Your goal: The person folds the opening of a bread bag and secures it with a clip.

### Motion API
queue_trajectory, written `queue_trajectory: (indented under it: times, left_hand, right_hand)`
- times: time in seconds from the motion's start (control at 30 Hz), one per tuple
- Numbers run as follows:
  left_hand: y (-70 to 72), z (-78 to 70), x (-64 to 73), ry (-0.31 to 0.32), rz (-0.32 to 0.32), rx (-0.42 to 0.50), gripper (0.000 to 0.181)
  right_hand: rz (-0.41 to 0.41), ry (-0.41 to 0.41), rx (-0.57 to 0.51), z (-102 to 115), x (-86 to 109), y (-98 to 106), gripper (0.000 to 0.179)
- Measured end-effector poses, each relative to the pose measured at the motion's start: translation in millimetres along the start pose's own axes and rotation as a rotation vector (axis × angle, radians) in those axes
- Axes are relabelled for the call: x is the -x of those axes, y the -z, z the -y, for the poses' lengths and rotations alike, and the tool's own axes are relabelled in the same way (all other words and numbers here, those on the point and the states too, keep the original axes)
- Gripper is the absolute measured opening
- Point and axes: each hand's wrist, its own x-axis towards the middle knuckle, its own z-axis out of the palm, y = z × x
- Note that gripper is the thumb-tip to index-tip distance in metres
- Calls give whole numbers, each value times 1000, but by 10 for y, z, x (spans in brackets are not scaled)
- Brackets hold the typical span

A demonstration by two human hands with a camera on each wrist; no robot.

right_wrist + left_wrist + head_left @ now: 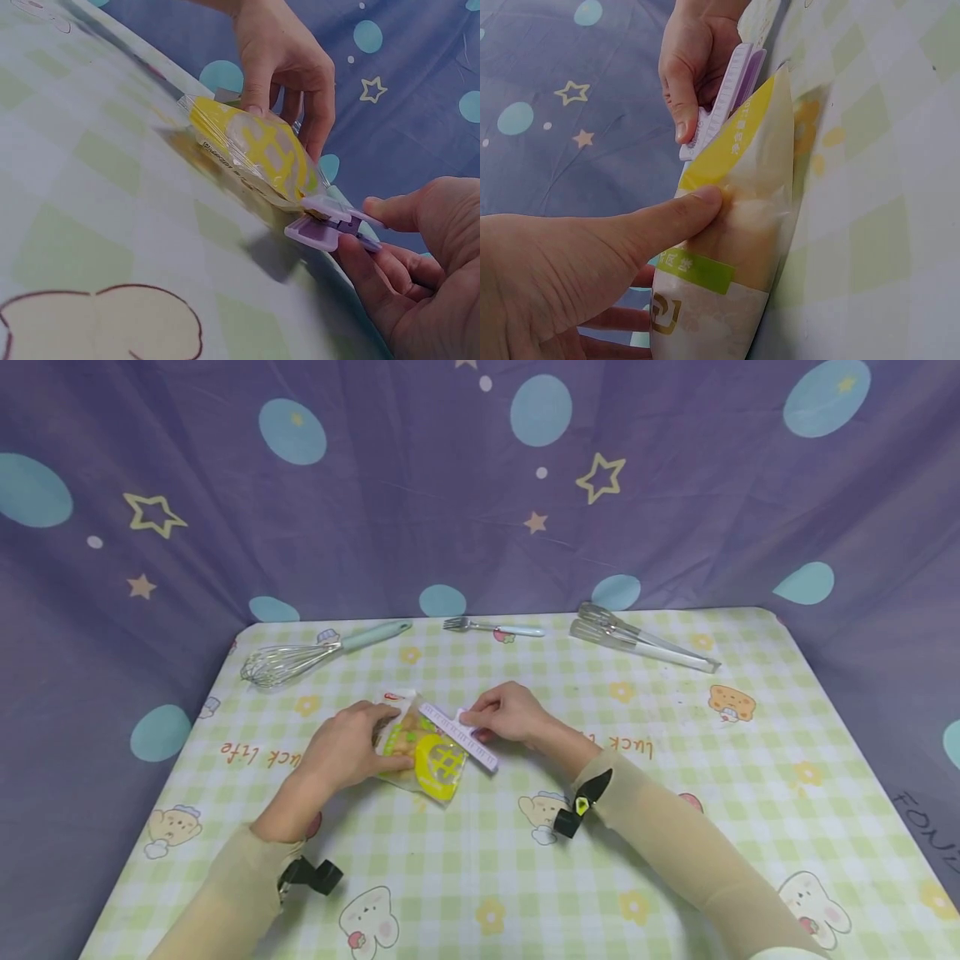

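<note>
A clear snack bag (441,767) with yellow and green print and pale round pieces inside lies near the middle of the table. My left hand (343,750) holds it by its left part, thumb on the printed face and fingers at the far side. Along the bag's right edge runs a long lilac bag clip (459,737). My right hand (513,717) pinches the clip's handle between thumb and fingers. In the right wrist view the clip's (319,231) two bars stand apart at the end, with the bag's (247,146) edge at them.
Behind the bag lie a whisk (300,658) with a mint handle at left, a fork (495,627) with a pale blue handle, and metal tongs (645,642) at right. A green checked cloth (465,877) covers the table, and a purple curtain (420,510) hangs behind it.
</note>
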Motion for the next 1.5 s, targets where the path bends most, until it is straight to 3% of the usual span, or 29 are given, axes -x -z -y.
queue_trajectory:
  times: [0.73, 1.13, 1.5]
  left_hand:
    - [-9, 0, -1, -1, -7, -13, 82]
    - [-18, 3, -5, 4, -4, -18, 82]
    - [-11, 5, -5, 4, 1, -20, 82]
  right_hand:
    - [-22, -7, 33, 60, -111, -32, 19]
    - [-1, -18, -34, 65, -202, -59, 19]
    - [6, -5, -23, 91, -230, -85, 21]
